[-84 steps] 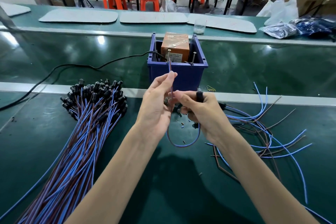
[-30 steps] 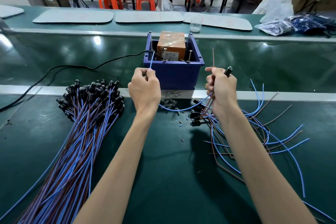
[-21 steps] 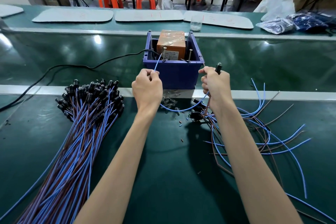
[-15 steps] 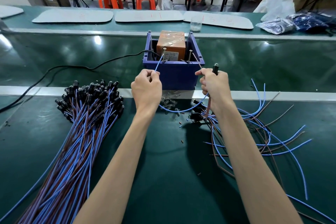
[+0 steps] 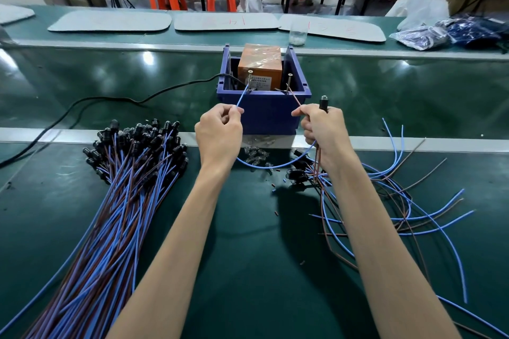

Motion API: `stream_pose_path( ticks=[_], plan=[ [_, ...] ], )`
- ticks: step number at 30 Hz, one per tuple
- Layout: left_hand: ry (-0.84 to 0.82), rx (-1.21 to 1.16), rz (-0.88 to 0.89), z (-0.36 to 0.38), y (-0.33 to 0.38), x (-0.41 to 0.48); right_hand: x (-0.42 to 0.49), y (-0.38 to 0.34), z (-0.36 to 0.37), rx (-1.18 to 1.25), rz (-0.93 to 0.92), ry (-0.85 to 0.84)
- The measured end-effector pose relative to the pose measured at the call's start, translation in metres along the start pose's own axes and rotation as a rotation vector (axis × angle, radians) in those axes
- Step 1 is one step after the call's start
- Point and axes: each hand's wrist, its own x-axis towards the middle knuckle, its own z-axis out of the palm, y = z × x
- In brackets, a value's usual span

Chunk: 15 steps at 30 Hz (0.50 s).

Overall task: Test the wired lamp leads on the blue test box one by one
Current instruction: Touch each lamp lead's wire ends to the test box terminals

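The blue test box stands at the middle of the green bench, with an orange unit inside and two upright screws at its front rim. My left hand pinches a blue lead whose tip touches the left screw. My right hand pinches a brown lead reaching to the right screw and also holds the black lamp holder upright. The lamp's bulb looks unlit. The blue wire sags in a loop between my hands.
A thick bundle of blue and brown lamp leads lies at the left. Loose leads spread at the right. A black power cable runs left from the box. Small bulbs lie before the box. Plastic bags sit far right.
Both hands split apart from the middle and carried the two wire ends to the box. The brown lead, earlier pointing up, now leans onto the right screw.
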Motion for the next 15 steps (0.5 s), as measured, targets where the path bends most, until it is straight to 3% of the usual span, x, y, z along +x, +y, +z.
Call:
stream_pose_path(
  ticks=[15],
  plan=[
    [-0.043, -0.026, 0.015, 0.0006, 0.0038, -0.0089, -0.0024, -0.0015, -0.0034, 0.028, -0.014, -0.039]
  ],
)
